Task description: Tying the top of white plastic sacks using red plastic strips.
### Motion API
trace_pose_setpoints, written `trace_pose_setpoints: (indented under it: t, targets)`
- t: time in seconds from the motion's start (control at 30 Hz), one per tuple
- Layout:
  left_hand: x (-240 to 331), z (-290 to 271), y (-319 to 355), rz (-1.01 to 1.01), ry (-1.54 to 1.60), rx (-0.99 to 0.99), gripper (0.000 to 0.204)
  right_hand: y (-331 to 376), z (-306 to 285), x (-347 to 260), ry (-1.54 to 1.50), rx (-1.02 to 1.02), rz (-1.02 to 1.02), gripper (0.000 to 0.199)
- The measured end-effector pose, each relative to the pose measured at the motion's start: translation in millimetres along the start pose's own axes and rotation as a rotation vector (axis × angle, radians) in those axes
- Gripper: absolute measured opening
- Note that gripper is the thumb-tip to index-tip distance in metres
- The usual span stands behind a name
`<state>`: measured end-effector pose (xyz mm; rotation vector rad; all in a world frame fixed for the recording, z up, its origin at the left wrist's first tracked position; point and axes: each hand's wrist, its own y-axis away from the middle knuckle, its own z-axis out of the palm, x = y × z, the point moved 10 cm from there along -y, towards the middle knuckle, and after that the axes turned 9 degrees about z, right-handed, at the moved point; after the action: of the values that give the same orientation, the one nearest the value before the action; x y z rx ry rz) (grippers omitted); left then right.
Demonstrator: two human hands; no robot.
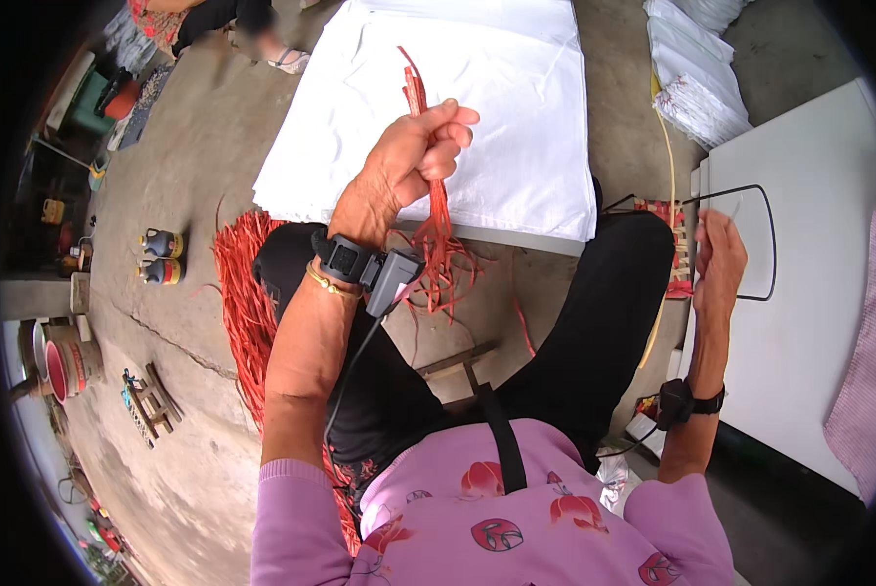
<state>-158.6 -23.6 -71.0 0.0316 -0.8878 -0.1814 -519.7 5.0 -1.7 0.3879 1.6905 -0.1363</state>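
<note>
My left hand (420, 148) is closed around a bundle of thin red strips (440, 220). Their gathered ends stick out above the fist, and the loose ends hang in a tangle over the near edge of a white-covered table (526, 117). Off to the right, my right hand (719, 256) is raised beside my knee, its fingers loosely bent and partly seen. No object shows in it. A black wire loop (772, 239) stands just beyond that hand, and a red and beige woven-looking item (674, 278) lies between hand and knee.
A long heap of red strips (243, 303) lies at my left leg. Two dark bottles (160, 256), a small wooden stool (150, 405) and a bucket (72, 366) stand on the floor further left. A pale board (799, 166) and folded white sacks (697, 73) are at right.
</note>
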Motion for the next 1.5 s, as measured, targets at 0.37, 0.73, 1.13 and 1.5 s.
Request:
trace_pose_setpoints:
  t: [0.37,0.73,1.13,1.5]
  targets:
    - [-33.1,29.6,27.1,-0.225,-0.405,-0.230,0.034,16.0,259.0,1.8,-0.093,-0.804,0.246,0.033]
    - [-26.3,7.2,7.4,-0.118,-0.323,0.014,0.044,2.0,251.3,10.5,-0.414,-0.979,0.294,0.025]
    - [18.4,10.9,11.4,0.332,-0.590,0.251,0.031,10.0,249.2,7.2,0.076,-0.685,-0.082,0.028]
    - [19.5,5.4,5.0,0.315,-0.538,0.287,0.014,17.7,243.0,-21.2,0.097,-0.507,-0.241,0.047]
